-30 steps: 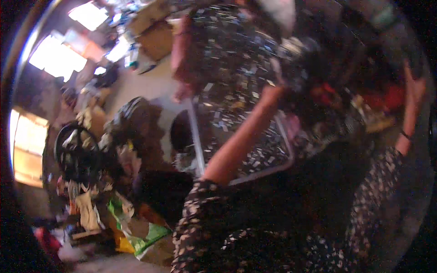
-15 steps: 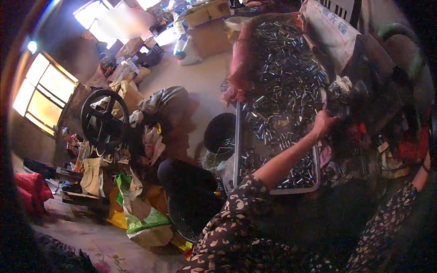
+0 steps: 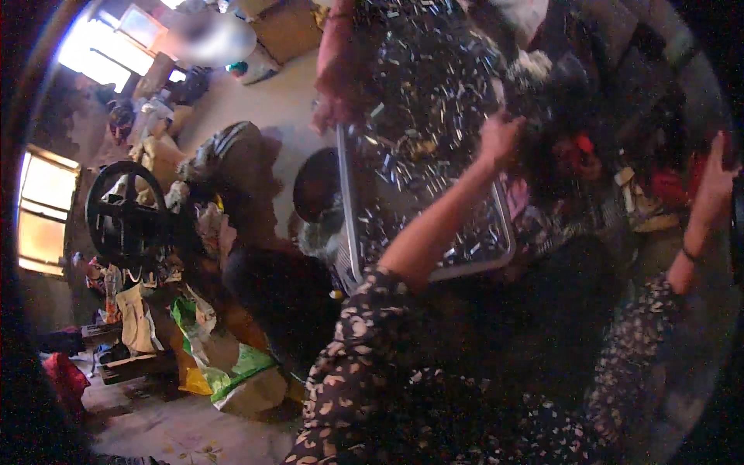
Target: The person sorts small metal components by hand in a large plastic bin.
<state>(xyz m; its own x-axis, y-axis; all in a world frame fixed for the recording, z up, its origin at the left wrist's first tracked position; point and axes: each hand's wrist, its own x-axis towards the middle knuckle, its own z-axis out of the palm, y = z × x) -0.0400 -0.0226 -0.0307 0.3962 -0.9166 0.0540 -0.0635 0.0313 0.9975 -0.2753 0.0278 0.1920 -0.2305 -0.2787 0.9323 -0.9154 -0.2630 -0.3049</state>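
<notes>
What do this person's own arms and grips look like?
Dark sleeves with pale leaf-like blotches, ending on bare forearms. A thin dark band circles the right wrist; none shows on the left. The left grip and right grip look ungloved.

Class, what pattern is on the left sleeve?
Dark left sleeve with pale patches; clearest in the head view.

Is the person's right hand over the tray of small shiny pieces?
No, the right hand is out to the right, well clear of the tray.

Dim room, bright barred window (image 3: 45,211) at left, glaring panes (image 3: 105,53) above, dark wall (image 3: 62,128), pale floor (image 3: 167,407)
</notes>
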